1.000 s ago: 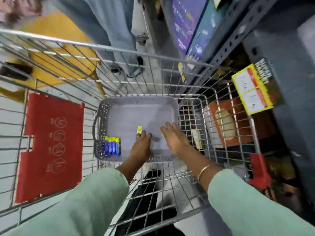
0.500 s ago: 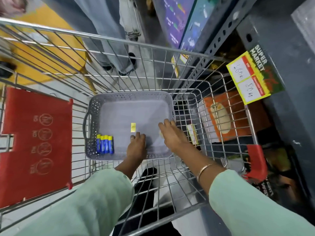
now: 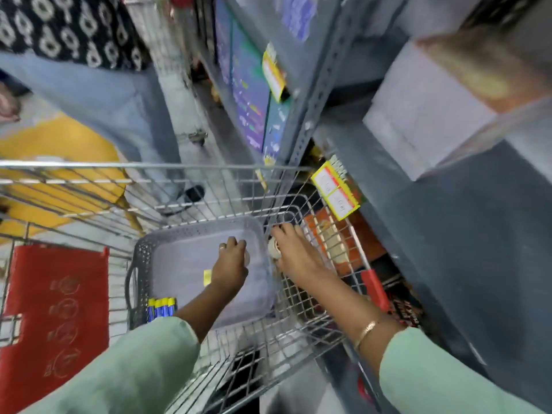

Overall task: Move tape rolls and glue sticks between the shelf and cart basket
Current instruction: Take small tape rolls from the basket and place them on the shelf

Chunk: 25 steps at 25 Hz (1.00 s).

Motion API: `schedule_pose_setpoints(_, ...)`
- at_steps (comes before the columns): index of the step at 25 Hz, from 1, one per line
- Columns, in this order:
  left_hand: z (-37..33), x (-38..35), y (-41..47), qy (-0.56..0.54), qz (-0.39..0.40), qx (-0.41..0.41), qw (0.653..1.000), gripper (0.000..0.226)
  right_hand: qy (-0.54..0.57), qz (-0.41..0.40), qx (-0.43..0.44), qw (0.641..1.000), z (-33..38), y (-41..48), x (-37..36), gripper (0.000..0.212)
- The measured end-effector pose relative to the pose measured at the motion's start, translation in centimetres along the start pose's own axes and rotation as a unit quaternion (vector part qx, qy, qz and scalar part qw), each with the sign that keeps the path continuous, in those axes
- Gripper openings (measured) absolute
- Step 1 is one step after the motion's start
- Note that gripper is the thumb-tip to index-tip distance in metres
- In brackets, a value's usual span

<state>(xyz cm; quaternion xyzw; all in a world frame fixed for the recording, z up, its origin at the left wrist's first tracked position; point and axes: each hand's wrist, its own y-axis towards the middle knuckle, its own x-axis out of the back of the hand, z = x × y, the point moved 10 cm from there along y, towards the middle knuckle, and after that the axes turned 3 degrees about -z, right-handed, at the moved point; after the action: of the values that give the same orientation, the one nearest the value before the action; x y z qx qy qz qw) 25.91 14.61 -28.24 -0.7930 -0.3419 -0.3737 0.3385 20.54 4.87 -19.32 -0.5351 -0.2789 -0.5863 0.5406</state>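
Observation:
A grey perforated basket [image 3: 140, 264] sits inside the wire cart [image 3: 155, 165]. Several blue and yellow glue sticks [image 3: 162, 306] lie at its near left corner. My left hand [image 3: 231, 265] hovers over the basket floor with its fingers curled down around a small pale tape roll [image 3: 247, 257], which is mostly hidden. At the basket's far right rim, my right hand [image 3: 295, 253] is closed on another pale tape roll [image 3: 273, 249]. The grey metal shelf [image 3: 448, 234] rises just to the right of the cart.
A red fold-down flap [image 3: 56, 309] covers the cart's left side. Yellow price tags [image 3: 334, 189] hang on the shelf edge, with orange packs [image 3: 328, 237] below. Another person [image 3: 89, 70] stands beyond the cart's far rail. A yellow sticker [image 3: 207, 277] lies on the basket floor.
Both hands have lifted off the basket floor and moved toward its far right side, each closed on a pale roll. The view has tilted up toward the shelf.

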Motion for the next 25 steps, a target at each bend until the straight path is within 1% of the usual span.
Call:
schedule_pose_setpoints(2,-5.8,4.3,0.6,-0.032,-0.03,-0.039,0.998,0.043,0.012,-0.067,-0.022,0.997,-1.5,-2.6,6.2,0.044)
schedule_pose_setpoints(4,-13.1,8.5,0.0,-0.07,-0.079,-0.101,0.989,0.042,0.028,-0.13,-0.07,0.989,-4.4,-6.2,12.3,0.041)
schedule_pose_setpoints(6,-21.8,10.7,-2.1,-0.105,-0.09,-0.187,0.973,0.044,0.055,-0.18,-0.135,0.973,-8.5,-11.0,17.4,0.043)
schedule_pose_setpoints(8,-29.9,9.6,-4.4,-0.093,-0.042,-0.263,0.959,0.046,0.071,-0.214,-0.218,0.949,-13.5,-16.2,20.5,0.046)
schedule_pose_setpoints(9,-33.7,8.1,-5.5,-0.074,-0.011,-0.294,0.953,0.043,0.077,-0.228,-0.268,0.933,-16.5,-19.2,21.3,0.046)
schedule_pose_setpoints(11,-39.5,4.7,-7.8,-0.019,0.033,-0.336,0.941,0.035,0.088,-0.233,-0.354,0.902,-21.6,-25.3,21.6,0.043)
schedule_pose_setpoints(12,-41.6,3.2,-8.9,0.009,0.052,-0.353,0.934,0.035,0.081,-0.225,-0.383,0.892,-23.5,-27.6,21.1,0.042)
schedule_pose_setpoints(14,-45.3,0.0,-12.0,0.049,0.092,-0.401,0.91,0.037,0.071,-0.202,-0.431,0.876,-26.6,-32.1,19.2,0.044)
schedule_pose_setpoints(15,-46.1,-1.3,-13.0,0.066,0.109,-0.415,0.901,0.038,0.064,-0.183,-0.443,0.876,-27.3,-33.1,17.9,0.049)
schedule_pose_setpoints(17,-47.1,-3.8,-14.6,0.095,0.143,-0.432,0.885,0.04,0.064,-0.152,-0.456,0.874,-28.0,-34.5,15.6,0.058)
schedule_pose_setpoints(20,-47.1,-6.0,-15.3,0.117,0.179,-0.444,0.87,0.042,0.048,-0.129,-0.463,0.876,-28.0,-34.6,14.1,0.073)
schedule_pose_setpoints(21,-47.0,-6.3,-15.4,0.114,0.194,-0.446,0.866,0.047,0.049,-0.127,-0.469,0.873,-28.1,-34.6,13.9,0.074)
schedule_pose_setpoints(23,-46.8,-6.6,-15.5,0.098,0.214,-0.443,0.865,0.071,0.049,-0.125,-0.465,0.875,-28.3,-34.5,13.9,0.068)
schedule_pose_setpoints(24,-46.8,-6.1,-15.0,0.082,0.196,-0.439,0.873,0.079,0.049,-0.123,-0.455,0.88,-28.3,-34.6,14.2,0.062)
schedule_pose_setpoints(25,-46.9,-5.4,-14.3,0.058,0.162,-0.436,0.883,0.079,0.057,-0.127,-0.445,0.884,-28.4,-34.8,14.7,0.055)
